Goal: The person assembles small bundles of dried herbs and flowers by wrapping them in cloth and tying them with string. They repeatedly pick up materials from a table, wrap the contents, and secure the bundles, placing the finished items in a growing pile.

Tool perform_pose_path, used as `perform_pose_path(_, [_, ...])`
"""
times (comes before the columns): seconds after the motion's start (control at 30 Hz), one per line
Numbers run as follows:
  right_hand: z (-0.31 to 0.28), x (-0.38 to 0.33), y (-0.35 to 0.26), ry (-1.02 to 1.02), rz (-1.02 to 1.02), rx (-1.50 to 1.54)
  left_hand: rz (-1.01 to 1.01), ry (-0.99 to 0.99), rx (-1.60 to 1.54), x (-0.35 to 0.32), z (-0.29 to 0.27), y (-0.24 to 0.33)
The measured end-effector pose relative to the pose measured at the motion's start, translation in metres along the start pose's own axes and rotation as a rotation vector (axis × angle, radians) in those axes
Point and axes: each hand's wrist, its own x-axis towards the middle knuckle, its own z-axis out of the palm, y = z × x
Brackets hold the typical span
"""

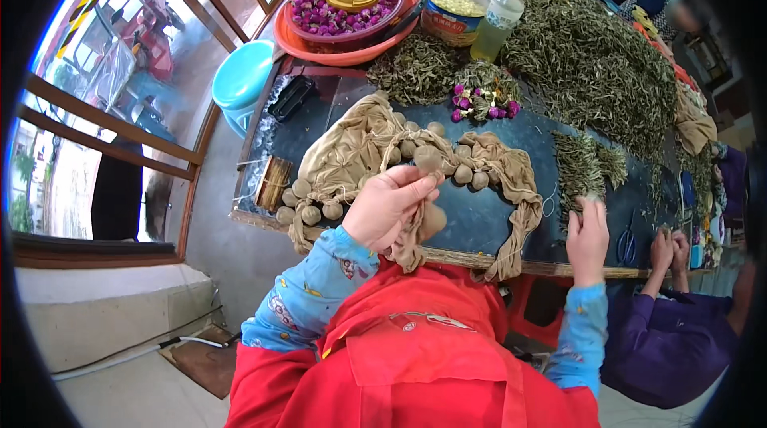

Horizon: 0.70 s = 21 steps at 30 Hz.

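My left hand (387, 208) is closed on a long brown cloth (511, 164) knotted into round balls, pinching it just below one ball (427, 159). Part of the cloth hangs from that hand over the table's near edge. The rest curves to the right in a twisted strip, and a wider crumpled part (347, 144) lies on the left with several tied balls (333, 210) around it. At the right, my right hand (588, 240) has its fingertips pinched together at the near edge of a small heap of dried leaves (582, 160); the fingers partly hide what they grip.
Behind the cloth stand a plastic jar (457, 1), a bottle of yellowish liquid (498, 22) and a basin of purple flower buds (343, 13). A large dried-leaf pile (591, 61) covers the far right. Scissors (627, 243) lie right of my right hand, near a person in purple (671, 332).
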Motion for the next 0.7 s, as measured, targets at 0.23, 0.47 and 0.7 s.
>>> perform_pose_path(0.23, [0.026,-0.015,-0.169,-0.436,0.133,0.805,0.145,-0.007,-0.119,0.012,0.021,-0.002])
perform_pose_path(0.47, [-0.004,0.012,-0.158,-0.464,0.858,2.363,0.485,-0.056,0.715,0.022,-0.019,-0.014])
perform_pose_path(0.7, [-0.003,0.008,-0.122,-0.158,0.768,2.433,0.417,-0.315,1.002,0.008,-0.037,-0.007])
